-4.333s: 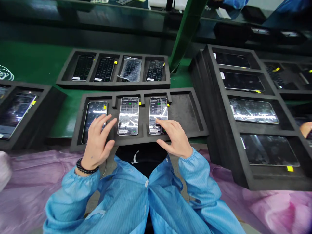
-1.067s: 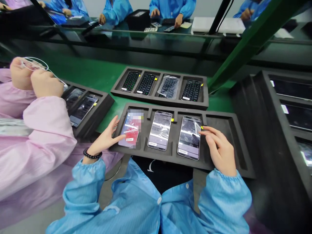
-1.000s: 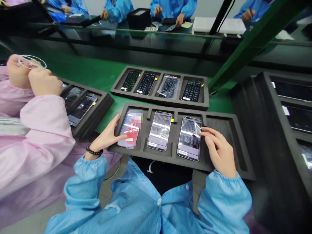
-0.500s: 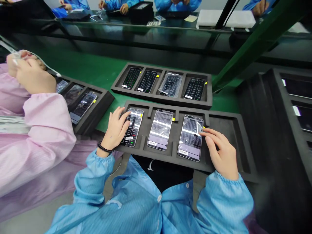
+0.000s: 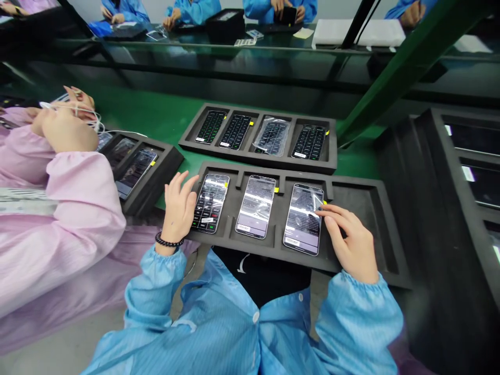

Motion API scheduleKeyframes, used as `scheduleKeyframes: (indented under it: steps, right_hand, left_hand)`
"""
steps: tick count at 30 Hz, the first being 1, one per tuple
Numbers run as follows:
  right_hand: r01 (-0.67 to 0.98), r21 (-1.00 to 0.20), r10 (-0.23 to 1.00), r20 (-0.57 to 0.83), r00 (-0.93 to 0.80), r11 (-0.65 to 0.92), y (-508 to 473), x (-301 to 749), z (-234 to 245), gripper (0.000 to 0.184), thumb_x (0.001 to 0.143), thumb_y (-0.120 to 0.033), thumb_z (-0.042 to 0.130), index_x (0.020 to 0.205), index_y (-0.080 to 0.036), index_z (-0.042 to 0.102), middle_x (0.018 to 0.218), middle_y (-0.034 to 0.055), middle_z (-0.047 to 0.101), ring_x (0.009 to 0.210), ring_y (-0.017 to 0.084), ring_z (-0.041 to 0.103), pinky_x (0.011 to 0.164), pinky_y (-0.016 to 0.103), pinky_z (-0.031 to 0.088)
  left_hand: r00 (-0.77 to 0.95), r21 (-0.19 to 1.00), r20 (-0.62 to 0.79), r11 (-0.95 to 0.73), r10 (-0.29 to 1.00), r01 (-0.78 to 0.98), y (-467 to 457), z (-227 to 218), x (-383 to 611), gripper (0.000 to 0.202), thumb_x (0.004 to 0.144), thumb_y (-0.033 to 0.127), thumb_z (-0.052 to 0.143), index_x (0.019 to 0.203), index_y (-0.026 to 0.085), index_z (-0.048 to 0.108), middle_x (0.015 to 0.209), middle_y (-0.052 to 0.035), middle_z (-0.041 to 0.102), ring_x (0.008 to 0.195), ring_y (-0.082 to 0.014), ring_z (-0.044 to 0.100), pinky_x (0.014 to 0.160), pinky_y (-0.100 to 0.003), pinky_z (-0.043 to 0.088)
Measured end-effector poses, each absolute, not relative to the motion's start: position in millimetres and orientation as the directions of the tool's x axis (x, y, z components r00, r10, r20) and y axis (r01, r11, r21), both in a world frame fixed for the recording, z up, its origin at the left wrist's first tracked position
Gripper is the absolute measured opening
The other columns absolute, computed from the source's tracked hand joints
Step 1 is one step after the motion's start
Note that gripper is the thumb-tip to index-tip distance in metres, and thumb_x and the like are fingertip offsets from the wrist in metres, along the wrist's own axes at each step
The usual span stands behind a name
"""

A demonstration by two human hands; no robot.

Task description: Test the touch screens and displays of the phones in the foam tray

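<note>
Three smartphones lie face up in compartments of a black foam tray (image 5: 363,200) before me. The left phone (image 5: 211,203) shows a dark grid with red and green cells. The middle phone (image 5: 255,207) and the right phone (image 5: 302,219) show lines of text above a pale lower band. My left hand (image 5: 178,205) is open, its fingers raised at the left phone's left edge. With fingers stretched out, my right hand (image 5: 351,239) has its fingertips at the right edge of the right phone; I cannot tell if they press the screen. Neither hand holds anything.
Behind stands a second foam tray (image 5: 234,152) with several phones, one under loose clear film (image 5: 272,135). At left, a co-worker in pink handles a white cable (image 5: 97,122) over another tray (image 5: 146,182). Stacked black trays (image 5: 420,172) rise at right, near a green post (image 5: 406,67).
My left hand has drawn back left, off the left phone's screen. My right hand stays by the right phone. The co-worker's hands with the cable have shifted.
</note>
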State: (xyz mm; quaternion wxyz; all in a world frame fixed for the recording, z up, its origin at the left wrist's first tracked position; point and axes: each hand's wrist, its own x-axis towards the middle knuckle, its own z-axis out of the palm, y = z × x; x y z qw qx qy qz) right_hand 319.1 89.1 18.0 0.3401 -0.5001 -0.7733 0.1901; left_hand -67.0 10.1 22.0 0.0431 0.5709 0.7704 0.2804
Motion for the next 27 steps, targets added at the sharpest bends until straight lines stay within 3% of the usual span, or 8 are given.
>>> scheduleKeyframes:
  steps: [4,10,15,21,24,27]
  right_hand:
    - [0.644,-0.646,0.911,0.32,-0.259,0.41,88.6,318.6,19.7,0.028,0.1,-0.039,0.05,0.1,-0.026,0.075,0.118,0.005,0.073,0.112,0.025,0.067,0.101,0.044,0.051]
    - [0.649,-0.644,0.914,0.315,-0.257,0.405,89.1,318.7,19.3,0.031,0.1,-0.041,0.048,0.1,-0.026,0.075,0.116,0.0054,0.074,0.111,0.025,0.068,0.1,0.044,0.051]
    - [0.642,-0.652,0.914,0.311,-0.26,0.405,89.5,318.4,19.7,0.03,0.1,-0.041,0.049,0.1,-0.026,0.076,0.115,0.0049,0.075,0.111,0.024,0.068,0.101,0.043,0.051]
    - [0.639,-0.661,0.919,0.3,-0.255,0.393,90.0,319.0,18.4,0.031,0.1,-0.042,0.049,0.098,-0.025,0.076,0.114,0.0058,0.075,0.111,0.025,0.068,0.101,0.044,0.052]
    - [0.64,-0.664,0.922,0.299,-0.245,0.386,89.4,320.0,17.8,0.033,0.1,-0.043,0.048,0.098,-0.025,0.076,0.113,0.0063,0.075,0.111,0.025,0.068,0.102,0.045,0.052]
    - [0.647,-0.655,0.92,0.303,-0.249,0.391,89.4,320.3,18.4,0.033,0.1,-0.043,0.048,0.097,-0.025,0.076,0.112,0.0062,0.076,0.11,0.025,0.069,0.101,0.046,0.053]
  left_hand:
    - [-0.308,0.507,0.159,0.19,0.938,0.841,-3.6,15.9,-69.9,0.063,0.1,0.055,0.016,0.141,0.025,0.052,0.155,-0.0108,0.042,0.153,-0.027,0.028,0.129,-0.059,0.019]
    - [-0.3,0.49,0.106,0.213,0.948,0.846,5.9,10.6,-74.3,0.061,0.099,0.055,0.019,0.14,0.026,0.053,0.159,-0.0112,0.037,0.157,-0.032,0.018,0.126,-0.069,0.007]
    - [-0.205,0.482,0.089,0.138,0.975,0.865,36.3,20.1,-85.7,0.059,0.099,0.051,0.023,0.141,0.024,0.053,0.16,-0.0111,0.036,0.157,-0.0316,0.017,0.127,-0.068,0.008]
    - [-0.103,0.555,0.126,0.016,0.987,0.832,80.4,24.6,-87.6,0.044,0.092,0.051,0.041,0.102,0.019,0.07,0.143,-0.0118,0.053,0.149,-0.0307,0.031,0.13,-0.058,0.012]
    - [-0.179,0.655,0.162,0.03,0.97,0.755,90.2,25.6,-85.1,0.044,0.088,0.058,0.042,0.084,0.02,0.064,0.134,-0.0133,0.056,0.142,-0.0308,0.038,0.129,-0.055,0.018]
    - [-0.272,0.8,0.148,0.047,0.951,0.598,89.3,31.4,-85.6,0.056,0.089,0.068,0.03,0.079,0.021,0.057,0.128,-0.0146,0.059,0.135,-0.0296,0.046,0.124,-0.054,0.029]
